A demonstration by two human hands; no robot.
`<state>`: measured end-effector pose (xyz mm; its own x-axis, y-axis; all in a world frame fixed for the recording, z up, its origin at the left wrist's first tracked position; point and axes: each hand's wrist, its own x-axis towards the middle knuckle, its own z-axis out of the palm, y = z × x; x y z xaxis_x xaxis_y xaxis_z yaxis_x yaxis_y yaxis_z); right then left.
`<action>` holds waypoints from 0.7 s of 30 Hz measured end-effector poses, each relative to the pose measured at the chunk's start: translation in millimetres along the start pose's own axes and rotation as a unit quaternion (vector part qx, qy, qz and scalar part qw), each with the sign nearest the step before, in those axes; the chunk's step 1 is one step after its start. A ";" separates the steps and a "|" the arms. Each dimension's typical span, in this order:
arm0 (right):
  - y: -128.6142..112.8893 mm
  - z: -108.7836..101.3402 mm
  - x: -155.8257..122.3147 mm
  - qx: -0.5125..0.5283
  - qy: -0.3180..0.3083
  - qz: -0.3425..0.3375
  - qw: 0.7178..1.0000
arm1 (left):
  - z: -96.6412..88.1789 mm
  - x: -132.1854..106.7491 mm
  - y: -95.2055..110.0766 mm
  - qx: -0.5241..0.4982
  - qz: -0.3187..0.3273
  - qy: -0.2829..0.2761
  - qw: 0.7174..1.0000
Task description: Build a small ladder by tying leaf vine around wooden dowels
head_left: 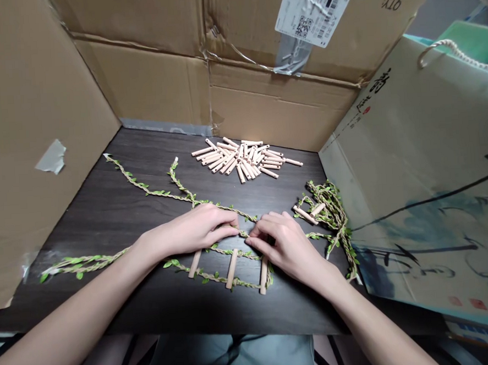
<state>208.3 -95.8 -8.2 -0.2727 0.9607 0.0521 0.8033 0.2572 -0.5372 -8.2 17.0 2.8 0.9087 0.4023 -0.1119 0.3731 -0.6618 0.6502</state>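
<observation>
My left hand (197, 229) and my right hand (283, 243) meet at the middle of the dark table (105, 213), fingertips pinched together on a green leafy twine (157, 193). Just below the hands lies a small ladder of three wooden sticks (231, 268) strung on that twine. The twine runs off to the far left and back toward the table's rear. A pile of loose wooden sticks (245, 160) lies at the back centre.
Cardboard walls (36, 107) close in the table on the left and rear. A paper bag (426, 182) with a rope handle stands at the right. A tangled bundle of leafy twine with two sticks (326, 210) lies beside it.
</observation>
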 end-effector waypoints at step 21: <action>15.6 -23.6 -0.8 0.067 -0.007 0.106 0.992 | 15.0 3.0 4.6 0.100 0.100 0.060 0.988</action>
<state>233.6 -90.1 3.3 -0.1135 0.9899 -0.0852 0.7656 0.0325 -0.6425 -0.9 5.7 -5.9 0.9438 0.3145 0.1015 0.2284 -0.8427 0.4875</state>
